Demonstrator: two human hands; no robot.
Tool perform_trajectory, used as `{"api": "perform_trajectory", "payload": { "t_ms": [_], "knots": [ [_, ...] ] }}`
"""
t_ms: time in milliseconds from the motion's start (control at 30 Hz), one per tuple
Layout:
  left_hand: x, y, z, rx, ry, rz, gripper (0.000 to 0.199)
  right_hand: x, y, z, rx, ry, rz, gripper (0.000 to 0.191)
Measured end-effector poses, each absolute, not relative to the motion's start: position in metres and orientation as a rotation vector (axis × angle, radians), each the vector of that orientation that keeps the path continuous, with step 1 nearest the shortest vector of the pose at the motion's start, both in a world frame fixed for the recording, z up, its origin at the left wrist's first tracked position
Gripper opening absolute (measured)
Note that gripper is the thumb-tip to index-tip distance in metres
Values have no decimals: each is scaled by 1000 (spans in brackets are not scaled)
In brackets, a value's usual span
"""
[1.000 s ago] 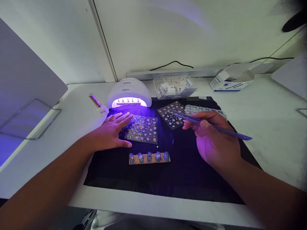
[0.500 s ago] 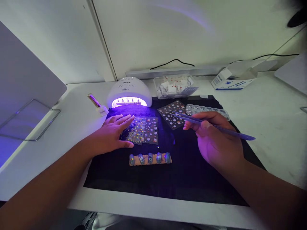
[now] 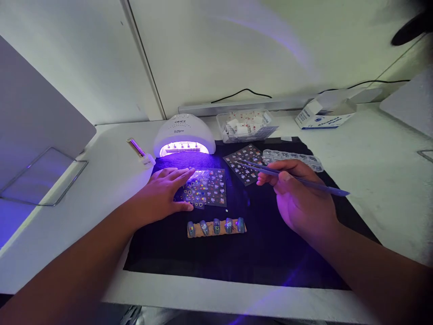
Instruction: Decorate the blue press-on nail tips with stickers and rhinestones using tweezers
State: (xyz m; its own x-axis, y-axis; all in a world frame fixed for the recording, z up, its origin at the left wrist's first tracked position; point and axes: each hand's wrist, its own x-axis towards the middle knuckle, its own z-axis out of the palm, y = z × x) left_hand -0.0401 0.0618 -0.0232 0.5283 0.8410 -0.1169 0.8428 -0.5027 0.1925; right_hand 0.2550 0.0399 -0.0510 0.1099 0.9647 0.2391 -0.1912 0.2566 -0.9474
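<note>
My left hand [image 3: 169, 192] lies with its fingers stretched over the left part of a clear sticker sheet [image 3: 198, 192] with coloured dots and hearts. Partly under that sheet is another nail sticker sheet [image 3: 217, 189] with small cartoon figures. Tweezers [image 3: 307, 182] are held pen-like in my right hand [image 3: 301, 194], their two tips slightly apart over a dark, tilted sticker sheet [image 3: 246, 174]. Whether the tips touch it I cannot tell. Nearer me, several decorated blue-grey press-on nails [image 3: 216, 225] stand in a row on a tan strip [image 3: 222, 230].
A lit white nail lamp [image 3: 184, 133] stands behind my left hand, with a nail polish bottle [image 3: 146, 160] at its left. Farther back are a clear tub [image 3: 245, 131] of small packets and an open carton [image 3: 324, 117]. A clear compartment case [image 3: 294, 159] lies behind my right hand on the black mat [image 3: 270, 253].
The whole view has shifted slightly. Both hands keep nearly the same places on the mat, and the tweezers are still over the dark sticker sheet.
</note>
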Motion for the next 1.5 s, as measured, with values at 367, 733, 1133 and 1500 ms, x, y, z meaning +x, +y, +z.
{"api": "perform_trajectory", "payload": {
  "t_ms": [367, 733, 1133, 1500],
  "knots": [
    [-42, 62, -26, 2508, 1378, 117, 87, 237, 19, -48, -798, -1305, 1151, 9],
    [-43, 63, -29, 2453, 1348, 159, 90, 187, 57, -55, -867, -1225, 1345, 20],
    [-38, 67, -33, 2437, 1311, 234, 92, 188, 54, -61, -852, -1369, 1416, 15],
    [-46, 65, -32, 2036, 1076, 716, 92, 199, 45, -55, -565, -1300, 1272, 10]
  ]
}}
